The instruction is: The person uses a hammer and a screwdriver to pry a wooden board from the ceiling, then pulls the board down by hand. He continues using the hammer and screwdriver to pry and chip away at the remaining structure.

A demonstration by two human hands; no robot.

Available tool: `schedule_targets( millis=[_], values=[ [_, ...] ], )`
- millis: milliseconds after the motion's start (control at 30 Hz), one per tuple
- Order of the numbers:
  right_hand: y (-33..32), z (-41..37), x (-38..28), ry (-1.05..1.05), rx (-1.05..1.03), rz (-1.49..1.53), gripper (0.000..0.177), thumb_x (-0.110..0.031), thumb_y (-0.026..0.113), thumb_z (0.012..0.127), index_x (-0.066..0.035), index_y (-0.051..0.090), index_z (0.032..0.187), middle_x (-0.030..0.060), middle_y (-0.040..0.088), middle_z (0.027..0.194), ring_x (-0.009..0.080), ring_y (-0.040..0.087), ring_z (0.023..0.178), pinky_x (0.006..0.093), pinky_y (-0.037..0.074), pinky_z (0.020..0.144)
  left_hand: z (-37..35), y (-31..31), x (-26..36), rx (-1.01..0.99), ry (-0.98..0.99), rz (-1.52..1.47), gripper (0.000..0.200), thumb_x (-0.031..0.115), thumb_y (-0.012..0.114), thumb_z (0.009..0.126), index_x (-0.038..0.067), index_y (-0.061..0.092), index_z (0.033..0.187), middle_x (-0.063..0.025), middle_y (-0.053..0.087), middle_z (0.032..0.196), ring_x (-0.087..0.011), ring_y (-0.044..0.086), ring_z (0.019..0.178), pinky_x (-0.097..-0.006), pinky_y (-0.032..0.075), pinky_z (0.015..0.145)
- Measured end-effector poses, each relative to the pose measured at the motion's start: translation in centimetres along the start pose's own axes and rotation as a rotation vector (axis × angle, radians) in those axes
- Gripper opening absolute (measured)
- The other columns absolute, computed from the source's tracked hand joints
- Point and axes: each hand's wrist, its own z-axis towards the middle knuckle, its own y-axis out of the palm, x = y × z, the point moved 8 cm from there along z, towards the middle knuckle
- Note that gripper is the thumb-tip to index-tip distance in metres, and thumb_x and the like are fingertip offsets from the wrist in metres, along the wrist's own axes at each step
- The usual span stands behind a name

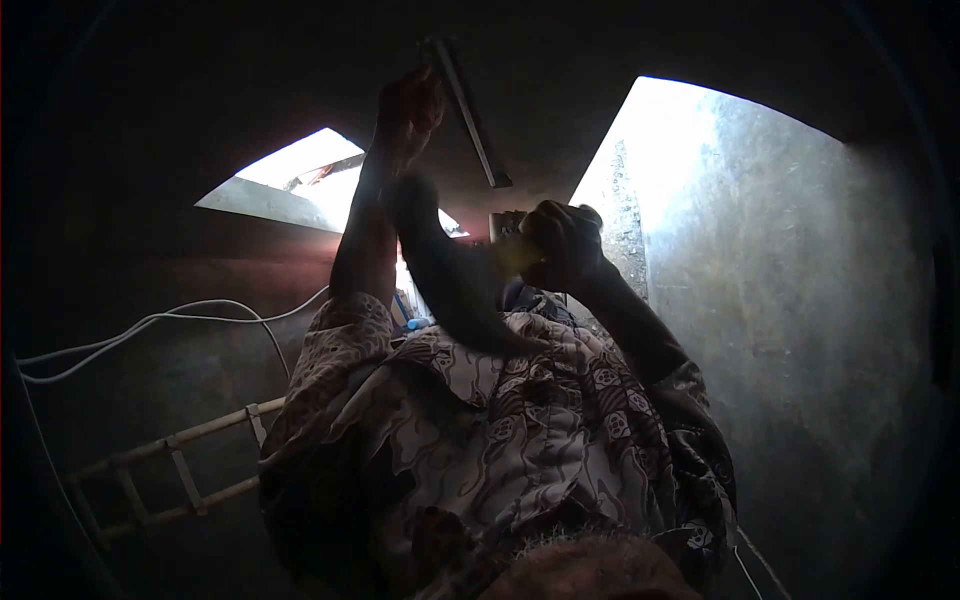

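Observation:
My left hand [412, 105] is raised high, with its fingers closed, close to the upper end of a long narrow strip [468, 115] on the dark surface. What it holds, if anything, is lost in shadow. My right hand [568, 243] is lower, in front of my chest, its fingers wrapped round a small object with a yellowish part [520, 254] and a greyish block-like end; I cannot tell its kind. A dark, curved, blurred thing [450, 275] hangs between my arms and crosses my patterned shirt [545, 390].
Bright openings show at the left [300, 185] and at the right beside a stained grey wall [760, 270]. White cables [190, 308] loop at the left, above a wooden ladder [185, 475]. A small blue thing [417, 323] shows beyond my shirt. The surroundings are very dark.

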Motion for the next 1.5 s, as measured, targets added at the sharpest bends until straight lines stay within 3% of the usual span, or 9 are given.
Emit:
schedule_targets(
  millis=[267,467,533,600,833,967,1133,1333,1500],
  values=[
    [4.5,-2.4,7.8,0.306,-0.274,-0.216,0.01,-0.014,0.06,0.071,-0.013,0.05,0.074,0.0053,0.049,0.056,0.0255,0.053,0.046,0.0354,0.048,0.045,1.2,0.8,-0.4,-0.475,0.051,0.035,0.015,0.021,0.052,0.084,0.01,0.057,0.093,-0.0015,0.058,0.078,-0.0114,0.047,0.05,-0.0281,0.037,0.049],
    [3.1,0.8,0.3,-0.29,-0.072,-0.024,0.015,-0.018,0.063,0.064,-0.009,0.052,0.07,0.005,0.051,0.063,0.0187,0.055,0.051,0.0311,0.047,0.043,1.0,0.4,0.0,-0.62,-0.091,-0.386,0.019,0.019,0.051,0.084,0.01,0.055,0.1,-0.004,0.059,0.095,-0.0159,0.056,0.088,-0.0298,0.044,0.064],
    [5.6,-0.2,4.5,-0.163,-0.315,-0.221,0.016,-0.021,0.062,0.07,-0.008,0.053,0.072,0.0083,0.053,0.059,0.0224,0.057,0.05,0.0329,0.047,0.043,-0.4,-1.3,1.1,0.154,0.047,-0.021,0.025,0.02,0.052,0.084,0.009,0.053,0.107,-0.0044,0.056,0.102,-0.0168,0.055,0.09,-0.0307,0.045,0.067],
    [5.5,1.2,8.0,0.399,-0.419,-0.29,0.018,-0.022,0.057,0.078,-0.005,0.051,0.074,0.0123,0.053,0.056,0.0281,0.058,0.051,0.0362,0.047,0.043,-1.2,-1.6,1.1,0.189,0.065,0.004,0.027,0.018,0.052,0.083,0.008,0.052,0.109,-0.005,0.055,0.103,-0.017,0.055,0.088,-0.0312,0.045,0.067],
    [2.8,3.9,-1.3,-0.309,-0.066,-0.057,0.018,-0.017,0.064,0.068,-0.008,0.05,0.06,0.0042,0.047,0.052,0.0195,0.051,0.045,0.0302,0.039,0.038,1.9,-2.2,0.6,-0.139,0.025,-0.143,0.03,0.018,0.05,0.083,0.008,0.051,0.112,-0.005,0.056,0.098,-0.0168,0.054,0.077,-0.0317,0.046,0.065],
    [5.7,1.2,8.9,0.396,-0.455,-0.281,0.02,-0.018,0.061,0.072,-0.003,0.05,0.08,0.0127,0.052,0.059,0.0262,0.059,0.055,0.0354,0.046,0.041,0.6,-0.6,0.7,0.138,-0.073,0.387,0.03,0.018,0.049,0.083,0.006,0.051,0.11,-0.005,0.056,0.089,-0.0152,0.054,0.071,-0.0269,0.045,0.059],
    [2.5,3.5,1.3,-0.058,-0.135,-0.185,0.014,-0.012,0.063,0.068,-0.007,0.05,0.067,0.007,0.052,0.065,0.0215,0.055,0.048,0.0337,0.044,0.038,2.7,2.4,0.8,-0.519,0.0,-0.165,0.004,0.009,0.052,0.08,0.008,0.053,0.076,-0.0026,0.049,0.067,-0.0128,0.044,0.051,-0.0216,0.033,0.044],
    [5.4,1.3,8.9,0.42,-0.405,-0.351,0.019,-0.017,0.054,0.071,-0.001,0.05,0.081,0.0106,0.056,0.057,0.0264,0.057,0.048,0.036,0.045,0.04,2.4,-0.4,1.2,0.012,0.392,0.335,0.014,0.014,0.058,0.077,0.006,0.051,0.086,0.0022,0.04,0.06,-0.0073,0.03,0.042,-0.0189,0.024,0.038],
    [1.5,4.9,0.6,-0.04,-0.001,-0.101,0.021,-0.019,0.061,0.076,-0.005,0.046,0.077,0.0131,0.051,0.054,0.0309,0.054,0.044,0.0379,0.041,0.036,3.5,1.8,0.6,-0.403,-0.011,-0.13,0.009,0.013,0.057,0.076,0.007,0.052,0.079,0.0011,0.045,0.063,-0.0086,0.034,0.045,-0.0201,0.028,0.041]
  ],
)
